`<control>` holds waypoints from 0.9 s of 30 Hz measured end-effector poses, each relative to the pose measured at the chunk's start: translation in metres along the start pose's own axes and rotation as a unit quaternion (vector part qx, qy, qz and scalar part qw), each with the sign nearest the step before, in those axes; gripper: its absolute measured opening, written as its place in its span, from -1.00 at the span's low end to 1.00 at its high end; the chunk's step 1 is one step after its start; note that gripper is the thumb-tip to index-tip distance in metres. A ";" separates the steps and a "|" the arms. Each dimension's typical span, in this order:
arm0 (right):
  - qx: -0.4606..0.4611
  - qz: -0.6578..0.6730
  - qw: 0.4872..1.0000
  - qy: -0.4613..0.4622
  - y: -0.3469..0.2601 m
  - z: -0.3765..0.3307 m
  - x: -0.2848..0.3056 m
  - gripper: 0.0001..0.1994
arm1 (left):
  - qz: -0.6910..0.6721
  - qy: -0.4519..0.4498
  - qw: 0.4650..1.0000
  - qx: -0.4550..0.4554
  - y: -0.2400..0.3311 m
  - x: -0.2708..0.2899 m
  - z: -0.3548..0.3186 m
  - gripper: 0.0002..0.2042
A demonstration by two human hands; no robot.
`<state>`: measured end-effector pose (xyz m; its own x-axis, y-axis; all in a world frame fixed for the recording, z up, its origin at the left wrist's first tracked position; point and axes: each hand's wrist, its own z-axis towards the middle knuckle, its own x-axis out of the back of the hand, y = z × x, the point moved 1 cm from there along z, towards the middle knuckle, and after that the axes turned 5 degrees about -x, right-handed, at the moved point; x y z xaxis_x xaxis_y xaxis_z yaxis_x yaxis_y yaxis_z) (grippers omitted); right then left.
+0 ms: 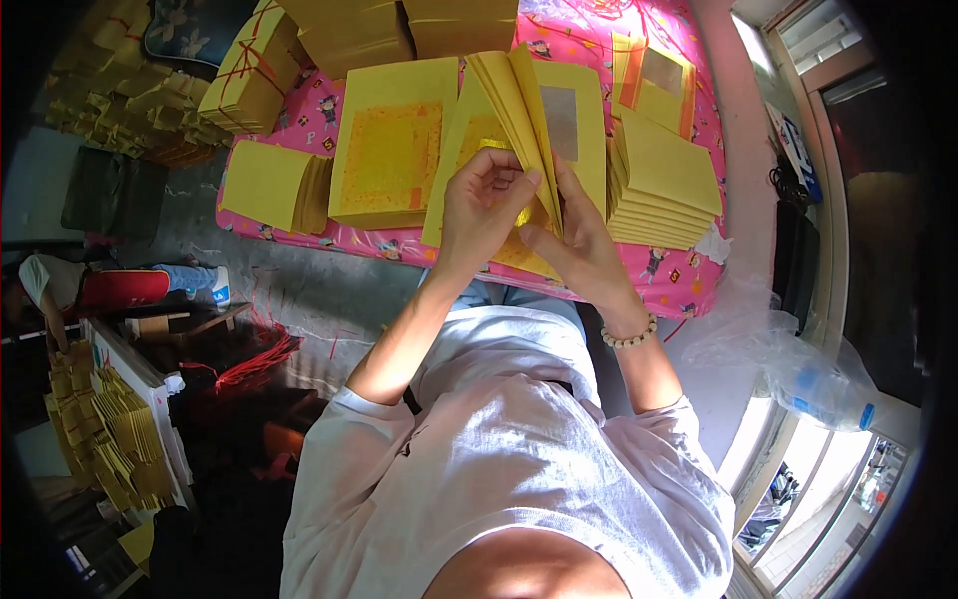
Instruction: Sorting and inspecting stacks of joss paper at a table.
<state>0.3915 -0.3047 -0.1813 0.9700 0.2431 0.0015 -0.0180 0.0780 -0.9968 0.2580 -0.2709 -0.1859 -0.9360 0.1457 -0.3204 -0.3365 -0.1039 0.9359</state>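
In white T-shirt point(539, 449), pinching folded yellow papers point(512, 105) with left hand point(484, 212); at right hand point(589, 240), grip unclear; seemingly midway, with folded stack point(667, 178) done, flat stack point(391, 140) remaining.

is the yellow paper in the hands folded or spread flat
Folded: the yellow paper stands upright between left hand and right hand, its layers close together.

Two hands, the left hand point(479, 215) and the right hand point(589, 248), and between them one sheaf of folded yellow sheets point(506, 90), its leaves too close to count. One beaded bracelet point(629, 339). On one pink-covered table point(689, 277): two folded-paper piles, a left pile point(262, 188) and a right pile point(667, 180); one string-tied bundle point(235, 92) far left. One bottle point(818, 392) right; one other person point(52, 285) left.
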 end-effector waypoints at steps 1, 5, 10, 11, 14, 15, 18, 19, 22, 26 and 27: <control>-0.003 0.018 1.000 0.002 -0.001 0.000 -0.001 -0.17 | -0.001 0.001 1.000 0.001 -0.001 0.001 0.001 -0.86; -0.005 0.014 1.000 0.005 -0.001 -0.002 -0.001 -0.16 | 0.019 -0.008 1.000 0.005 -0.003 0.002 0.001 -0.85; -0.004 0.009 1.000 0.004 -0.001 -0.002 0.000 -0.15 | 0.034 -0.009 0.999 -0.008 -0.004 0.002 0.001 -0.82; -0.001 0.011 1.000 0.004 -0.001 -0.002 0.000 -0.15 | 0.041 -0.012 0.999 -0.007 -0.004 0.001 0.002 -0.82; -0.006 0.017 1.000 0.003 -0.001 -0.003 0.000 -0.15 | 0.048 -0.014 0.999 -0.005 -0.004 0.001 0.001 -0.81; -0.006 0.017 1.000 0.003 -0.001 -0.003 0.000 -0.15 | 0.047 -0.012 0.999 -0.003 -0.004 0.001 0.001 -0.81; -0.003 0.024 1.000 -0.001 0.000 -0.003 0.000 -0.16 | 0.056 -0.012 0.998 -0.006 -0.006 0.001 0.001 -0.81; -0.005 0.023 1.000 -0.001 0.000 -0.003 0.000 -0.16 | 0.055 -0.013 0.998 -0.005 -0.006 0.001 0.000 -0.81; -0.009 0.031 0.999 -0.002 -0.001 -0.002 -0.001 -0.16 | 0.065 -0.010 0.998 -0.008 -0.007 0.001 0.002 -0.81; 0.001 0.015 1.000 -0.001 0.000 -0.001 -0.001 -0.16 | 0.064 -0.006 0.998 -0.016 -0.007 0.001 0.001 -0.81; 0.002 0.017 1.000 -0.004 0.001 -0.001 -0.001 -0.16 | 0.067 -0.003 0.998 -0.019 -0.007 0.001 0.001 -0.81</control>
<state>0.3906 -0.3057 -0.1822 0.9669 0.2532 -0.0316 -0.0518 0.0733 -0.9960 0.2593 -0.2687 -0.1926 -0.9724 0.1332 -0.1916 -0.2118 -0.1594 0.9642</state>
